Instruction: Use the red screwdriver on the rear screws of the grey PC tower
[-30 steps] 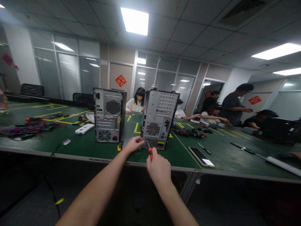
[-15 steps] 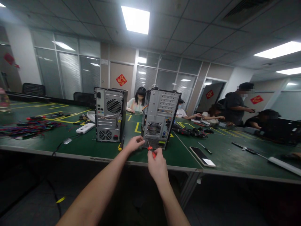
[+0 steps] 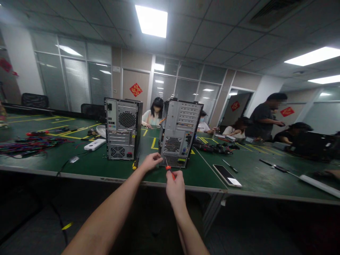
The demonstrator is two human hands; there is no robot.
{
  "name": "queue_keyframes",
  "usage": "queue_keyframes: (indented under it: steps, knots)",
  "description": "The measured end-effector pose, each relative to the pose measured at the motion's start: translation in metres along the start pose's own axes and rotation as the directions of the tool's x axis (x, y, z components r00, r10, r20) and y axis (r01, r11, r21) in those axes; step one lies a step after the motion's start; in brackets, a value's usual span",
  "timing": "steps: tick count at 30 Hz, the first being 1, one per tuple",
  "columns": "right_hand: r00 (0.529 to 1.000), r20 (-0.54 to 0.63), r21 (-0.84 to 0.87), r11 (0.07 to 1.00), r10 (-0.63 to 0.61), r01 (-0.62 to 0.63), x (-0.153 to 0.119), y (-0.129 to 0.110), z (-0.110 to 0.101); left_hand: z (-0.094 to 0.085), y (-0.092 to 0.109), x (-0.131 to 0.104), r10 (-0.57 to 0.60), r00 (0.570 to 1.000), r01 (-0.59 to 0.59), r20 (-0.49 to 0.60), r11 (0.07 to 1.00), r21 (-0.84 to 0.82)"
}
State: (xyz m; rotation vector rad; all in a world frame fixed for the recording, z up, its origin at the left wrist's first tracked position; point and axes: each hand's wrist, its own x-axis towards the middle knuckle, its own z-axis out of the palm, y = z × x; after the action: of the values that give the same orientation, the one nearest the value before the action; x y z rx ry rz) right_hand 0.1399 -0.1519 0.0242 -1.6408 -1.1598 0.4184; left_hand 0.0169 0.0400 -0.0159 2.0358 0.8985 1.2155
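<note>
My right hand [image 3: 176, 184] is closed around the red and black handle of a screwdriver [image 3: 168, 168]. Its thin shaft points up at the lower back panel of a silver computer case [image 3: 174, 132] standing upright on the table; whether the tip touches a screw is too small to tell. Beside that case's lower left edge is my left hand [image 3: 151, 161], fingers curled together; anything between them is hidden. A second computer tower [image 3: 123, 129] stands to the left, its back with fan grilles facing me. Between the towers lies a yellow and black screwdriver [image 3: 136, 163].
On the green table [image 3: 196, 177] are a phone [image 3: 225, 175], a pen-like tool [image 3: 230, 165], a white power strip [image 3: 95, 144] and a heap of coloured cables [image 3: 29, 144]. Black cables [image 3: 215, 147] lie right of the silver case. Several people sit or stand beyond the table.
The view has shifted slightly. My right hand still grips the screwdriver at the case's lower back, and my left hand stays by the edge. At the far right, people's arms have moved a little.
</note>
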Motion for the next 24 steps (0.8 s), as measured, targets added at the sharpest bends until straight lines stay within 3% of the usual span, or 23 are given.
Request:
queue_keyframes:
  steps: [6, 8, 10, 12, 15, 21, 24]
  knots:
    - [0.999, 0.041, -0.03, 0.999, -0.018, 0.019, -0.001, 0.003, -0.013, 0.002, -0.002, 0.001, -0.028, 0.999, 0.028, -0.016, 1.0, -0.014]
    - [0.998, 0.05, -0.054, 0.998, -0.026, 0.029, -0.002, 0.005, -0.022, 0.001, -0.004, 0.004, -0.086, 0.993, 0.083, -0.075, 0.995, -0.051]
    - [0.997, 0.047, -0.1, 0.993, -0.06, 0.064, -0.005, 0.008, -0.032, -0.001, -0.009, 0.007, -0.169, 0.963, 0.15, -0.209, 0.983, -0.103]
    - [0.993, 0.07, -0.159, 0.982, -0.093, 0.104, -0.009, 0.011, -0.041, -0.004, -0.014, 0.011, -0.272, 0.901, 0.239, -0.339, 0.961, -0.137]
    - [0.977, 0.137, -0.217, 0.957, -0.165, 0.192, -0.013, 0.017, -0.045, -0.007, -0.022, 0.013, -0.328, 0.842, 0.288, -0.429, 0.945, -0.158]
    - [0.951, 0.237, -0.343, 0.899, -0.198, 0.272, -0.013, 0.023, -0.021, -0.006, -0.024, 0.012, -0.379, 0.807, 0.34, -0.453, 0.925, -0.167]
    - [0.95, 0.275, -0.425, 0.867, -0.151, 0.26, -0.007, 0.024, -0.003, -0.007, -0.024, 0.011, -0.377, 0.799, 0.338, -0.467, 0.926, -0.17]
